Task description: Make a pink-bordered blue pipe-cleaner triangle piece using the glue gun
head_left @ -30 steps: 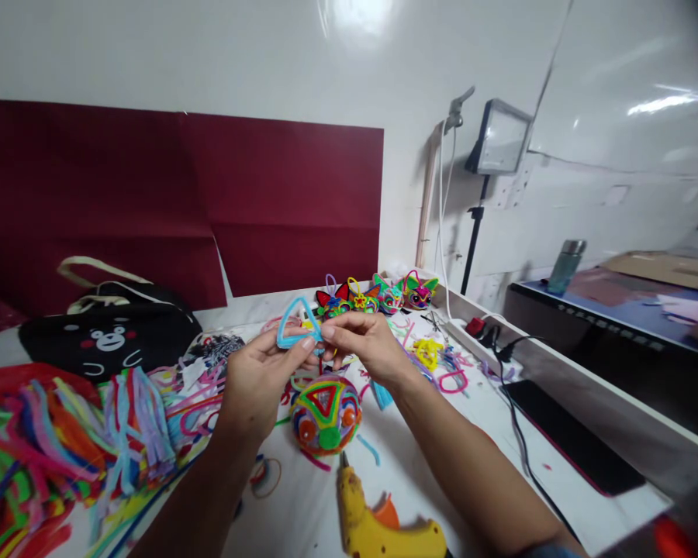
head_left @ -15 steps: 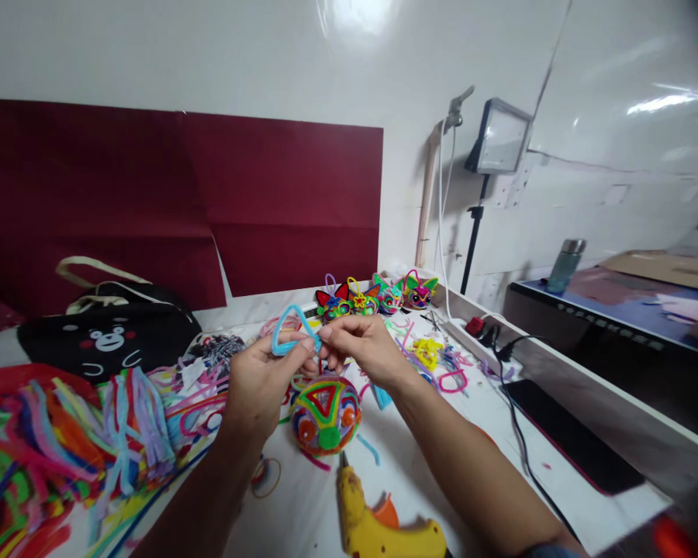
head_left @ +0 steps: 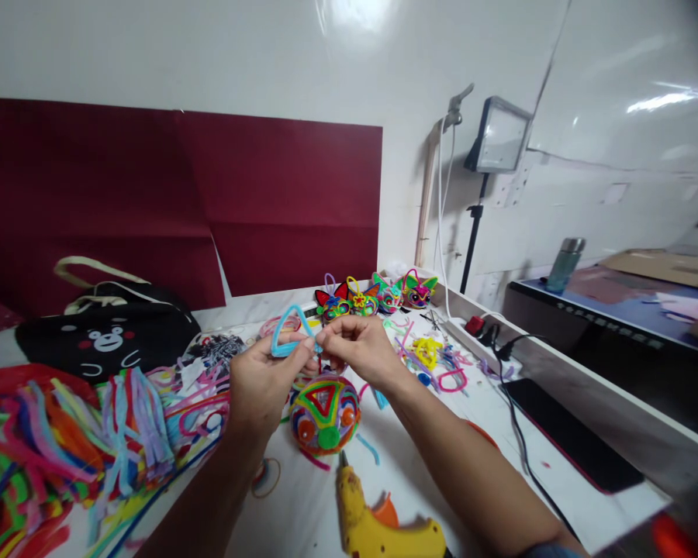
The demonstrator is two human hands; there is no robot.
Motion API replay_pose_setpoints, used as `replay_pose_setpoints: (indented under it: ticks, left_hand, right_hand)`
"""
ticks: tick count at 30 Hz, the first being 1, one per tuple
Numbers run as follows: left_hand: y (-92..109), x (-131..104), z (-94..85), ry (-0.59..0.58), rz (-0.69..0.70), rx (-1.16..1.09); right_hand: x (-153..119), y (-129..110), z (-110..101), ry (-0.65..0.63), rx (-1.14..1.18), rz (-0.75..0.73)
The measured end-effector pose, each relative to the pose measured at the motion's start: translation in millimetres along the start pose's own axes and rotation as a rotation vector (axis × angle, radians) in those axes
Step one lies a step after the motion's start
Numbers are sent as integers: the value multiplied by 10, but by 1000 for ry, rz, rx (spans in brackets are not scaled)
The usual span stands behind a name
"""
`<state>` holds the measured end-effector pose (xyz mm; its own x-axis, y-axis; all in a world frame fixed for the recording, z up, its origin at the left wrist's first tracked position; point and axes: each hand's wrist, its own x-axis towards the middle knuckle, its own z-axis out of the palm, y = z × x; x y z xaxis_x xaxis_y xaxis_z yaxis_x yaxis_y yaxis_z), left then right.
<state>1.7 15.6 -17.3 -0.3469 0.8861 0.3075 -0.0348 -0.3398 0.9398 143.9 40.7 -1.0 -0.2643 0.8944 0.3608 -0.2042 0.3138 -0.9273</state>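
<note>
A light blue pipe cleaner (head_left: pixel 291 311), bent into a rounded triangle, is pinched by my left hand (head_left: pixel 266 380) at its lower edge. My right hand (head_left: pixel 357 349) closes its fingertips on the twisted end of the same pipe cleaner, at the triangle's right corner. Just below both hands sits a round ball (head_left: pixel 326 418) wrapped in colourful pipe cleaners, with orange eyes, a green nose and a red triangle on top. A yellow glue gun (head_left: pixel 378 523) lies in front of the ball, its tip close to it.
Loose pipe cleaners (head_left: pixel 63 442) are heaped at the left beside a black bag (head_left: pixel 108 337). Finished decorated balls (head_left: pixel 378 296) with ears line the back. A yellow pipe-cleaner bundle (head_left: pixel 427 352), a power strip (head_left: pixel 488 341) and a black phone (head_left: pixel 570 434) lie to the right.
My right hand has shifted very slightly left, its fingers still at the triangle's corner. The blue triangle and my left hand stay nearly in place.
</note>
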Motion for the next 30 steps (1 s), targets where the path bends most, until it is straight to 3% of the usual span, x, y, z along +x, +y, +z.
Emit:
replay_pose_setpoints:
  ticks: [7,16,24,30]
  left_hand:
    - [80,4,21,-56,-73,-84]
    - [35,-38,12,-15,11,72]
    - [49,-74,39,42,139,335]
    - [20,-59,53,51,49,236]
  right_hand:
    - [0,-28,-49,-116,84,107]
    - [1,61,-23,-11,-96,16]
    - [-86,71,27,126,-512,-207]
    - [-178,23,66,148,-903,-427]
